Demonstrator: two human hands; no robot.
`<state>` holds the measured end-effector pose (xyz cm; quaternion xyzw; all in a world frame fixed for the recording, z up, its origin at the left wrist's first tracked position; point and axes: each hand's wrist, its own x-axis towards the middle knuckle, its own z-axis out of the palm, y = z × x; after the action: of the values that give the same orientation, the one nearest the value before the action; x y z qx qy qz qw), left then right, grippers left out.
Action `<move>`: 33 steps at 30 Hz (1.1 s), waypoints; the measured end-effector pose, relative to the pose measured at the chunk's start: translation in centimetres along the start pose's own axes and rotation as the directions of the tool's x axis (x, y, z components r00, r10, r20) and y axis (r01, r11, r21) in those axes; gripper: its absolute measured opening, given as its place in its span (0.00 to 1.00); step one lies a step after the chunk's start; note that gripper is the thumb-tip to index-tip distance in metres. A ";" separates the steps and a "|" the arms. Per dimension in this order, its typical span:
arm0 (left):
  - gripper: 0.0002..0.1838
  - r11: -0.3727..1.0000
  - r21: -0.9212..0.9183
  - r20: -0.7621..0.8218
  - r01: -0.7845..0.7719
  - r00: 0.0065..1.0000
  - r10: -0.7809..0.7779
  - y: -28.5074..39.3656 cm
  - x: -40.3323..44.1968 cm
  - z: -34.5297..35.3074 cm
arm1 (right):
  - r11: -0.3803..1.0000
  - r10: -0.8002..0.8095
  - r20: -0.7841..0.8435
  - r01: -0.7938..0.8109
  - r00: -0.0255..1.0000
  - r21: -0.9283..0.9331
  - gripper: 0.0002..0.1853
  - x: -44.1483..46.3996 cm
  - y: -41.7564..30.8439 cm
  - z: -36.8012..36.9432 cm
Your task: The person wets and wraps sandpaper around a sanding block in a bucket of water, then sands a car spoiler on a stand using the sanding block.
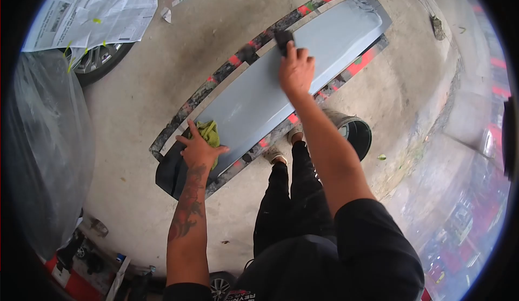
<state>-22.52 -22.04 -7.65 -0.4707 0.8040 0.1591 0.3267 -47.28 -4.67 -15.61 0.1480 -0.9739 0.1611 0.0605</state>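
Note:
A long grey-coated panel, looking like a vehicle body part with a dark left end, lies across a paint-spattered stand. Toward its left end, my left hand rests with fingers spread over a crumpled green cloth, part of which is hidden underneath. My right hand is closed on a dark sanding block, slightly blurred, at the far edge of the panel's middle. The block's underside is hidden.
A dark bucket stands by the panel's near side, right of my feet. At upper left are a wheel and masking paper. Plastic sheeting hangs at left and right.

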 end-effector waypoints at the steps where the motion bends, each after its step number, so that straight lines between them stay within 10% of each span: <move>1: 0.83 1.000 0.009 -0.003 0.006 1.000 -0.006 0.0 0.1 0.0 | 0.997 -0.062 0.009 0.062 0.998 0.044 0.27 -3.3 -2.2 0.3; 7: 0.83 0.999 0.047 -0.015 -0.011 1.000 0.012 -0.3 0.0 0.3 | 0.742 -0.667 0.152 0.632 0.730 0.222 0.28 -12.5 -5.0 -0.5; 10: 0.83 0.999 0.048 -0.028 -0.015 0.999 0.017 -0.3 0.3 0.6 | 0.956 -0.293 -0.001 0.293 0.956 0.027 0.27 -3.3 2.1 0.0; 14: 0.83 0.999 0.035 -0.014 -0.019 1.000 0.020 -0.3 0.3 0.5 | 0.995 0.085 -0.054 -0.087 0.995 -0.054 0.29 0.7 4.4 -0.9; 22: 0.83 0.998 0.051 -0.007 -0.020 1.000 0.020 -0.1 0.1 0.2 | 0.807 -0.578 0.209 0.516 0.789 0.286 0.30 -15.3 -4.0 -1.8; 28: 0.84 0.999 0.047 0.004 -0.022 1.000 0.022 -0.1 0.2 0.2 | 0.995 0.100 -0.044 -0.101 0.994 -0.024 0.29 -0.4 7.6 -1.7; 33: 0.84 0.999 0.034 -0.011 -0.020 1.000 0.020 -0.4 0.7 0.6 | 0.986 -0.098 0.077 0.086 0.992 0.145 0.30 -12.0 -0.4 -1.1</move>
<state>-22.18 -22.37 -8.55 -0.4578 0.8131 0.1462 0.3287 -35.71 -1.47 -16.43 0.2034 -0.9538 0.2203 0.0161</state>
